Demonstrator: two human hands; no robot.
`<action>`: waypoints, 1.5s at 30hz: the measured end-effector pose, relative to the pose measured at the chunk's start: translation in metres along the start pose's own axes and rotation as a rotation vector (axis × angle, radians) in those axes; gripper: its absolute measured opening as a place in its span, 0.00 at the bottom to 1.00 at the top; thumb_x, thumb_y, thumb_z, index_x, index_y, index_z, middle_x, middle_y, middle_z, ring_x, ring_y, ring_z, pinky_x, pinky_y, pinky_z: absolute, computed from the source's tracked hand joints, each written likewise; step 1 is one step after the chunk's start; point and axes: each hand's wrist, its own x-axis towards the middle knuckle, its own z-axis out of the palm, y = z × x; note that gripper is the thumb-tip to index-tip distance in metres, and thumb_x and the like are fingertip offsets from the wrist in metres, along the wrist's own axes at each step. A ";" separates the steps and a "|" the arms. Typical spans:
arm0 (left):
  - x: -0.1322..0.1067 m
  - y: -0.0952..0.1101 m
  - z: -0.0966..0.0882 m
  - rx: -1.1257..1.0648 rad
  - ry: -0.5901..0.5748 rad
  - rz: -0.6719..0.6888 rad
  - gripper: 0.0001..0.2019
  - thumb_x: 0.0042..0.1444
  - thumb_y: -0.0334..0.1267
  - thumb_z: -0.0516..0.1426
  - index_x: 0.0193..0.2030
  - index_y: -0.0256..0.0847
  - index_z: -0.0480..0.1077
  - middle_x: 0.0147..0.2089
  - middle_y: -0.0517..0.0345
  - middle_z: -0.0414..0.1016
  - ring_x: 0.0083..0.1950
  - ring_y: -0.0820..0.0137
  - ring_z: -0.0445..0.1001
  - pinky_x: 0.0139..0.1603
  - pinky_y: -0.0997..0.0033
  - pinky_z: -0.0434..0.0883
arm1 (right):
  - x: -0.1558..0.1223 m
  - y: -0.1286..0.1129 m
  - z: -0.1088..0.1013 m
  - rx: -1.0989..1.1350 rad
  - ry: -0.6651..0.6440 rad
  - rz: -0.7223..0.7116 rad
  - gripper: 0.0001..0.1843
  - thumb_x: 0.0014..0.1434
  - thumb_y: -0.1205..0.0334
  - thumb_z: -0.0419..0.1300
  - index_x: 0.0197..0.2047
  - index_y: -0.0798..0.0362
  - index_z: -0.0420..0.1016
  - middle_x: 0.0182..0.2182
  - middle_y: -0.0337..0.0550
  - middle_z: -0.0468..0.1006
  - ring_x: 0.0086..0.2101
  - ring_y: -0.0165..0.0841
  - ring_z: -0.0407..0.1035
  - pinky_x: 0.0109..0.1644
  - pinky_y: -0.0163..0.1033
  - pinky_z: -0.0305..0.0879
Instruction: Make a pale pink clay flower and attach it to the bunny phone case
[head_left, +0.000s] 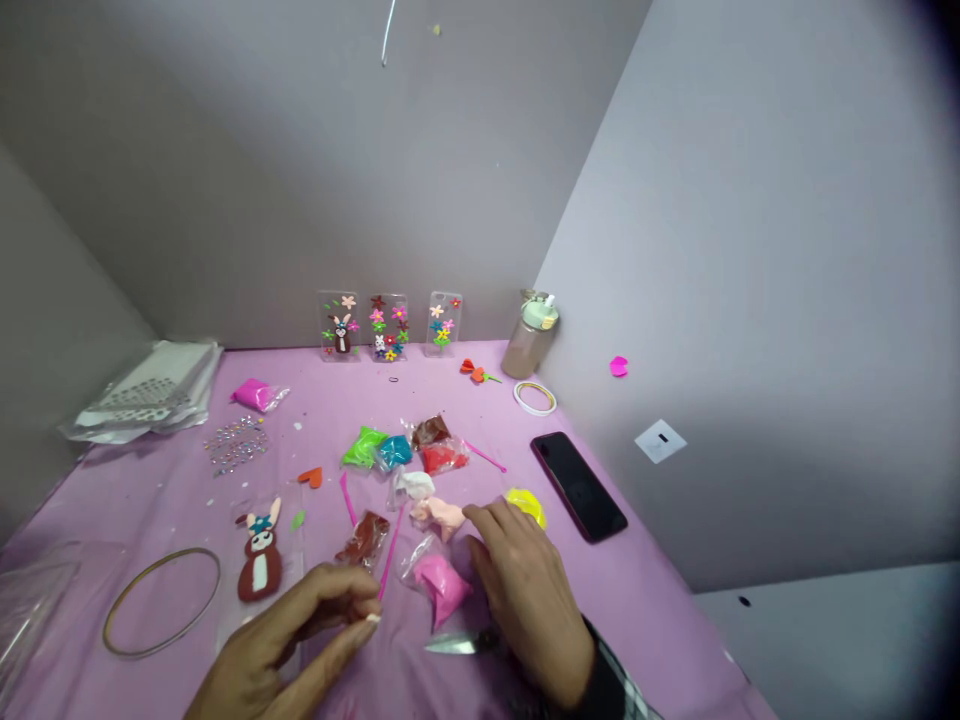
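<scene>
My left hand point(300, 632) is at the lower middle, thumb and forefinger pinched on a small whitish piece of clay point(373, 619). To its right my right hand point(529, 575) reaches over the table, thumb and fingers apart, fingertips at the edge of a peach clay packet point(441, 516). A pink clay packet point(441, 588) lies between the hands, and a knife point(457, 644) is partly hidden under my right wrist. Left of my left hand, a clear phone case bears a brown clay rabbit point(259, 570). A brown clay packet point(365, 540) rests just beyond that hand.
Green point(365, 447), blue point(394, 453), red point(444, 458) and yellow clay point(526, 507) lie around the middle. A phone point(579, 487), tape roll point(535, 399) and bottle point(529, 340) stand or lie right. Decorated cases point(389, 328) lean at the back wall. A bangle point(161, 603) lies left.
</scene>
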 end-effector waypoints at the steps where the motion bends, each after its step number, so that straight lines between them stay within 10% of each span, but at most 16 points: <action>1: 0.006 0.006 0.009 -0.008 -0.024 -0.015 0.06 0.59 0.47 0.62 0.41 0.53 0.78 0.39 0.63 0.83 0.41 0.67 0.83 0.43 0.79 0.79 | 0.004 0.001 0.002 -0.007 -0.019 0.013 0.09 0.65 0.72 0.60 0.47 0.51 0.71 0.40 0.46 0.77 0.41 0.43 0.71 0.44 0.47 0.65; 14: 0.038 -0.006 0.053 -0.271 0.194 -0.300 0.11 0.56 0.48 0.63 0.38 0.44 0.75 0.39 0.58 0.79 0.40 0.66 0.79 0.43 0.72 0.75 | 0.025 0.008 0.024 0.193 -0.091 0.049 0.11 0.60 0.75 0.62 0.30 0.52 0.68 0.33 0.40 0.74 0.37 0.36 0.66 0.40 0.41 0.58; 36: 0.035 0.006 0.068 0.010 0.195 -0.092 0.07 0.61 0.34 0.60 0.30 0.42 0.73 0.31 0.60 0.75 0.32 0.69 0.74 0.35 0.73 0.69 | 0.017 -0.001 0.030 0.416 0.075 -0.288 0.09 0.71 0.72 0.52 0.47 0.53 0.72 0.39 0.47 0.76 0.40 0.40 0.67 0.42 0.44 0.65; 45: 0.017 0.004 0.059 0.005 0.229 -0.011 0.09 0.66 0.36 0.55 0.43 0.45 0.78 0.42 0.56 0.82 0.45 0.67 0.80 0.49 0.72 0.74 | 0.016 0.017 0.040 0.239 0.079 -0.123 0.15 0.69 0.74 0.50 0.55 0.54 0.70 0.47 0.52 0.76 0.47 0.43 0.69 0.48 0.49 0.70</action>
